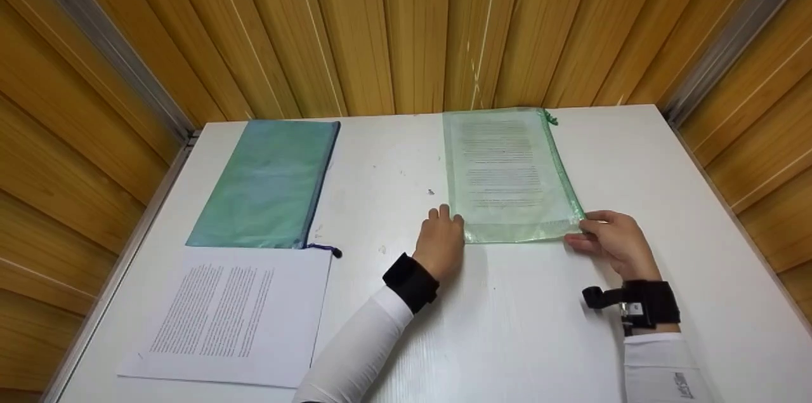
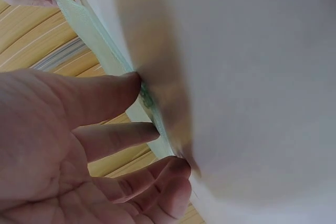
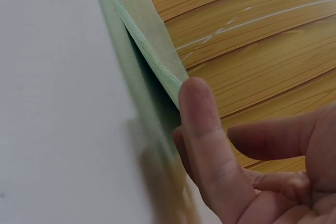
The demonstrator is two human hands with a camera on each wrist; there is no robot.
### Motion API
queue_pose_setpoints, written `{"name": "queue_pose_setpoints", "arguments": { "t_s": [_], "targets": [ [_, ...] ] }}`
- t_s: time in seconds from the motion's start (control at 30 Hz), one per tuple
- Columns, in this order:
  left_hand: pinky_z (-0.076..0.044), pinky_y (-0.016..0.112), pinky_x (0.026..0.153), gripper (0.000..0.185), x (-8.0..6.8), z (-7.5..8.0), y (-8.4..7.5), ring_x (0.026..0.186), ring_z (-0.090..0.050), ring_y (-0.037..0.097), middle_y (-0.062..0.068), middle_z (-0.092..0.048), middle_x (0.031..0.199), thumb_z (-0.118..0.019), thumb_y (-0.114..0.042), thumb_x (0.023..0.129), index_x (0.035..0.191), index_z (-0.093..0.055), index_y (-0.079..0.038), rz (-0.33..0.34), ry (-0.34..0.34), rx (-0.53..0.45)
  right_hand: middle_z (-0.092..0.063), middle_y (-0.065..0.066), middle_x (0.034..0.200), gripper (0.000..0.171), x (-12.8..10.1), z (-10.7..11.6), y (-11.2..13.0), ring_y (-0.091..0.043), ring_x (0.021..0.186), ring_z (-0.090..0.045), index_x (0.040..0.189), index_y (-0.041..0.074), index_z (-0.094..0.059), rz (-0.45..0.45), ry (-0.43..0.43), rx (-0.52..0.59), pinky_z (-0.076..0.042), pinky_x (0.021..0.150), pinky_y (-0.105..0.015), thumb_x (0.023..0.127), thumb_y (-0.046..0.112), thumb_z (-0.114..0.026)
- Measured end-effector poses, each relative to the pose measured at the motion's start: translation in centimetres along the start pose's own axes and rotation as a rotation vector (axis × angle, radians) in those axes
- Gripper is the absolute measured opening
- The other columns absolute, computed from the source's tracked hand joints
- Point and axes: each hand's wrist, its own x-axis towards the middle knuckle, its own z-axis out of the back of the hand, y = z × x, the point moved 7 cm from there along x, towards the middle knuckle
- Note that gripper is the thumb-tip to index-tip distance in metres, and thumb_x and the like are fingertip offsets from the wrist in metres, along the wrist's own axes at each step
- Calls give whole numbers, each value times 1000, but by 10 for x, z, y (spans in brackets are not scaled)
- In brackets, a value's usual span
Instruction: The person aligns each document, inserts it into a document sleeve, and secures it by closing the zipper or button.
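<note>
A pale green mesh zip pouch (image 1: 501,165) lies at the back right, a printed sheet showing through it. My left hand (image 1: 441,241) is at its near left corner; in the left wrist view the thumb (image 2: 118,93) and fingers touch along the edge. At the near right corner, by the green zipper, my right hand (image 1: 612,238) holds the pouch edge. The right wrist view shows that edge (image 3: 144,45) raised, with a dark gap between its layers beside the forefinger (image 3: 202,111).
To the left lies a darker blue-green zip pouch (image 1: 266,184) with a navy zipper and pull cord. Printed white paper (image 1: 235,314) lies in front of it, against its near edge. The white table (image 1: 507,339) meets wood-look panel walls (image 1: 415,28) at the back.
</note>
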Motion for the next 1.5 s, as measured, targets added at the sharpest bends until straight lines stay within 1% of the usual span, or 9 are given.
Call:
{"name": "queue_pose_setpoints", "arguments": {
  "t_s": [0.17, 0.37, 0.5, 0.7, 0.87, 1.1, 1.23, 1.37, 1.5],
  "targets": [
    [-57, 33, 72, 16, -1, -1, 2, 93, -62, 25, 15, -67, 107, -70, -7, 96, 109, -76, -1, 3, 54, -32, -73, -2, 93, 62, 0, -1, -1, -7, 80, -79, 156, -23, -24, -5, 7, -29, -64, 80, -24, 111, 10, -49],
    [-57, 35, 75, 24, -5, 2, 6, 95, -61, 27, 17, -66, 110, -74, -17, 98, 114, -74, 1, 18, 122, -90, -70, -7, 104, 58, -2, -2, 1, -7, 83, -78, 153, -23, -31, 11, 2, -99, -64, 83, -27, 111, 14, -48],
    [-56, 37, 77, 25, -9, 6, 8, 96, -61, 28, 17, -66, 110, -73, -17, 98, 115, -73, 2, 12, 135, -134, -69, -8, 105, 56, -4, -1, 3, -6, 81, -77, 151, -22, -35, 24, -16, -155, -64, 81, -26, 112, 17, -47],
    [-57, 42, 84, 31, -15, 8, 12, 103, -62, 31, 19, -67, 113, -73, -16, 98, 121, -71, 4, 7, 214, -208, -66, -6, 103, 55, -6, 0, 5, -6, 78, -74, 150, -19, -39, 20, -33, -227, -64, 77, -25, 112, 21, -47],
    [-58, 44, 89, 29, -21, 10, 14, 109, -64, 33, 19, -67, 117, -73, -19, 99, 119, -71, 2, -19, 275, -207, -66, -10, 110, 57, -8, 0, 7, -7, 80, -72, 150, -19, -40, 29, -34, -293, -63, 76, -25, 112, 23, -48],
    [-58, 42, 91, 24, -26, 16, 21, 108, -65, 32, 17, -68, 118, -74, -21, 98, 115, -71, -3, -46, 341, -199, -61, -33, 132, 57, -12, 0, 13, -8, 83, -71, 146, -19, -45, 60, -47, -416, -62, 76, -25, 111, 25, -50],
    [-58, 43, 90, 21, -30, 20, 27, 107, -64, 32, 17, -68, 116, -73, -20, 98, 112, -71, -4, -52, 365, -219, -56, -40, 140, 57, -16, -2, 20, -9, 84, -72, 145, -20, -46, 94, -48, -474, -62, 75, -24, 110, 25, -50],
    [-58, 44, 90, 20, -34, 25, 34, 107, -64, 33, 17, -68, 117, -72, -19, 99, 111, -71, -4, -55, 378, -222, -55, -42, 140, 56, -20, -7, 28, -15, 87, -75, 144, -20, -48, 138, -40, -536, -61, 73, -24, 110, 26, -50],
    [-59, 45, 92, 25, -39, 30, 42, 109, -63, 34, 18, -66, 120, -72, -19, 99, 118, -70, -2, -51, 371, -221, -59, -40, 136, 54, -25, -18, 38, -22, 90, -75, 142, -17, -52, 193, -24, -624, -58, 72, -26, 110, 26, -52]
  ]
}}
